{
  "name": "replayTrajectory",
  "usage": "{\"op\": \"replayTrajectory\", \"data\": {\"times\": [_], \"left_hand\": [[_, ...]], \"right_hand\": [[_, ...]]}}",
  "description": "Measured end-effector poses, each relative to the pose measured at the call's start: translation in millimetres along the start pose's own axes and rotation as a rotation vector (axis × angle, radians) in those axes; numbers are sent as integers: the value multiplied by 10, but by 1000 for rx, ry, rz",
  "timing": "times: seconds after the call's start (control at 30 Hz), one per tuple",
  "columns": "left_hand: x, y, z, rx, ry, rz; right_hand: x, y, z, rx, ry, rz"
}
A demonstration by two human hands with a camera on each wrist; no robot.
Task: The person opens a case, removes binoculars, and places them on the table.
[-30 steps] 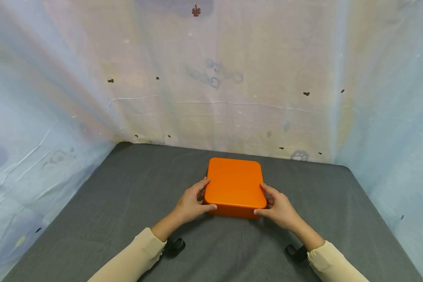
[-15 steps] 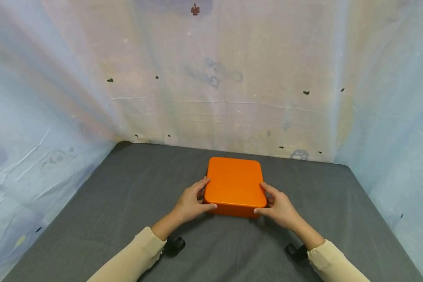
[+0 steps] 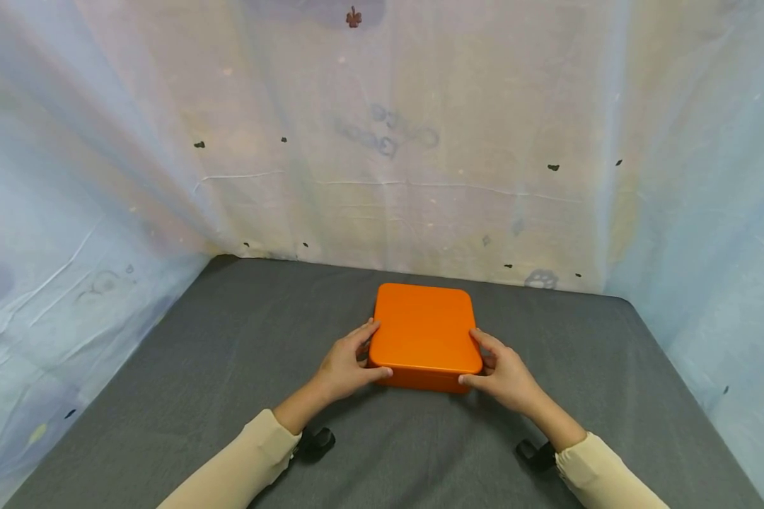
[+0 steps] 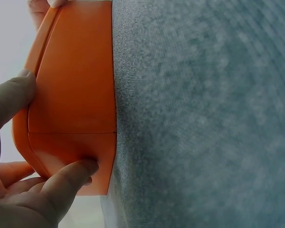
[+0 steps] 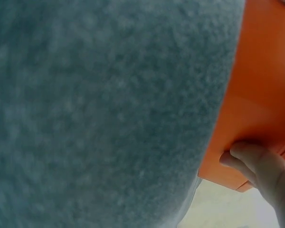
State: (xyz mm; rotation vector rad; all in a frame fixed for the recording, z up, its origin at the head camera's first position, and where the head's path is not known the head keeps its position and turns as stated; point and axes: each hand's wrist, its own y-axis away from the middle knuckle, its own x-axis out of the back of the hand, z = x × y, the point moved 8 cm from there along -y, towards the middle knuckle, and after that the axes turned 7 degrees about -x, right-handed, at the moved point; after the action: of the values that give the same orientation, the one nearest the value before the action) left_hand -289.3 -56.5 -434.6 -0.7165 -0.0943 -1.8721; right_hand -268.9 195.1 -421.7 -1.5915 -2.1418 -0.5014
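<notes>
An orange square box [image 3: 425, 329] with rounded corners and a fitted lid sits on the grey cloth. My left hand [image 3: 342, 364] grips its left near corner, thumb on the front face and index finger at the lid's left edge. On the opposite side my right hand [image 3: 508, 378] holds the right near corner the same way. In the left wrist view a seam runs below the lid of the box [image 4: 76, 85], and fingers press its side. The right wrist view shows fingertips against the side of the box [image 5: 256, 99].
Grey cloth [image 3: 229, 382] covers the table around the box. A pale patterned curtain [image 3: 458, 127] hangs behind and along both sides. Black wrist straps [image 3: 315, 445] show beneath the cream sleeves [image 3: 242, 459].
</notes>
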Motion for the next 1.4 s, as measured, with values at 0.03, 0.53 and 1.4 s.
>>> {"op": "replayTrajectory", "data": {"times": [0.03,0.53,1.4], "left_hand": [[-2,2,1,0,3,0],[-3,21,31,-17,-73,6],[26,21,39,-25,-115,27]], "right_hand": [[-1,-1,1,2,-1,-1],[0,4,11,50,5,16],[5,23,-27,58,14,29]]}}
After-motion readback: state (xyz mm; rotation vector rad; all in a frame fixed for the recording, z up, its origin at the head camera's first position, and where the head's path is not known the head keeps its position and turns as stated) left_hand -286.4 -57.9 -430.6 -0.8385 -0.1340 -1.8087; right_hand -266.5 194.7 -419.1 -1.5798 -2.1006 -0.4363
